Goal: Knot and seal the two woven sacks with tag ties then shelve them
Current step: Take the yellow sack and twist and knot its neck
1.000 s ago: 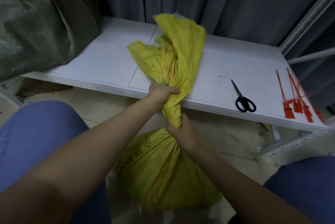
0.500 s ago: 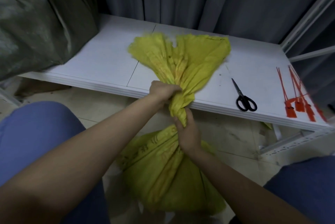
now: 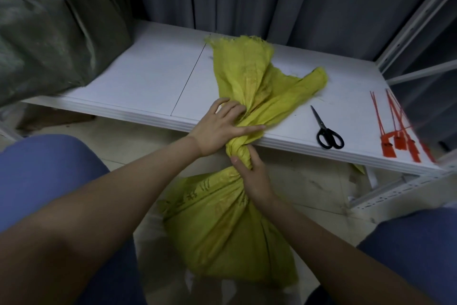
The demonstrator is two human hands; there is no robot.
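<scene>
A full yellow woven sack (image 3: 222, 225) stands on the floor between my knees. Its twisted neck rises to the shelf's front edge, and the loose top lies spread over the white shelf (image 3: 148, 82). My left hand (image 3: 220, 129) holds the fabric just above the twist, thumb stretched across it and fingers pushed into the folds. Below the twist, my right hand (image 3: 249, 173) grips the neck. A second, grey-green sack (image 3: 49, 32) sits on the shelf at far left. Several red tag ties (image 3: 400, 136) lie at the shelf's right end.
Black scissors (image 3: 326, 131) lie on the shelf between the yellow sack's top and the tag ties. Grey curtains hang behind the shelf. A white rack upright (image 3: 418, 13) rises at the right. My blue-clad knees frame the sack on both sides.
The sack's loose top has dropped from upright and flopped away onto the shelf. My left hand's fingers have loosened and spread; the right hand has moved higher up the neck.
</scene>
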